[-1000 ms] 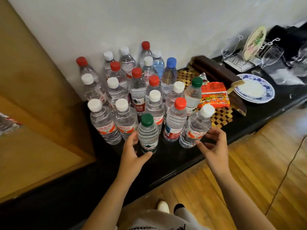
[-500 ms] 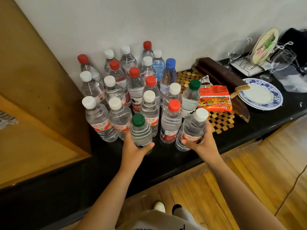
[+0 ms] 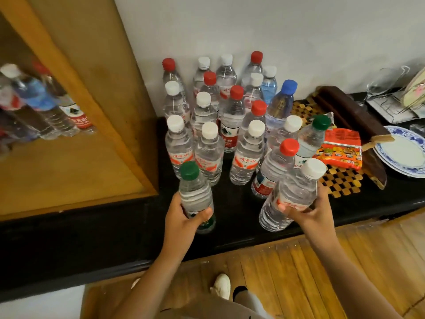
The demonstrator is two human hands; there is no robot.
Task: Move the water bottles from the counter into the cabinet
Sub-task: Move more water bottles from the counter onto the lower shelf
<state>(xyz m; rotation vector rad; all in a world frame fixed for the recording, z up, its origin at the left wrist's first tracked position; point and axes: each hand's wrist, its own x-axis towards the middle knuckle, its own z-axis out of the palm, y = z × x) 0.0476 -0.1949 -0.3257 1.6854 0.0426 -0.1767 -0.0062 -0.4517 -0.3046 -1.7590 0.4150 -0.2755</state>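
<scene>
Several clear water bottles [image 3: 247, 153] with red, white, blue and green caps stand bunched on the black counter [image 3: 241, 226] against the white wall. My left hand [image 3: 181, 221] grips a small green-capped bottle [image 3: 194, 195] at the front of the bunch. My right hand [image 3: 310, 212] grips a white-capped bottle [image 3: 294, 194] with a red label, tilted toward me. Both bottles are near the counter's front edge. At the left is the wooden cabinet [image 3: 96, 72], and more bottles [image 3: 43, 104] show inside it.
Right of the bottles lie a woven mat [image 3: 342, 180], an orange snack packet [image 3: 340, 147], a dark wooden board [image 3: 354, 113], a blue-rimmed plate [image 3: 404, 150] and a dish rack with glasses [image 3: 391, 97]. Below is a wooden floor [image 3: 287, 272] and my shoe [image 3: 222, 285].
Both hands closed around their bottles and drew them toward the counter's front edge. The white-capped bottle has tipped. The view swung left, showing more of the cabinet.
</scene>
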